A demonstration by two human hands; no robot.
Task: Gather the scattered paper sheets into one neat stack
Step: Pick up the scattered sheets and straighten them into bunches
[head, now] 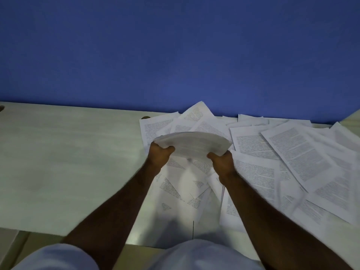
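Head view. Both hands held a gathered bundle of sheets (191, 144) raised above the bench (58, 162). The left hand (158, 155) gripped the bundle's left near corner, thumb on top and fingers curled beneath. The right hand (223, 162) gripped the right near corner in the same manner. The bundle bowed upward between the two grips, and its edges were fanned, not squared.

Many loose sheets (292, 152) lay overlapping on the right half of the bench, from directly under the hands out to the right edge of the view. The furthest sheets touched the blue wall (175, 45), one of them curling up against it.

Risks, as judged: the bowed, uneven bundle could shed sheets from its unheld far side if either grip loosened. Sheets near the front edge of the bench, close to the person's body, could be swept to the floor by a forearm. Setting the bundle down on skewed sheets would carry the misalignment into the stack.

Room: the left half of the bench carried nothing visible and offered flat space for squaring the stack. The wall closed off the far side. The right side was crowded with paper.
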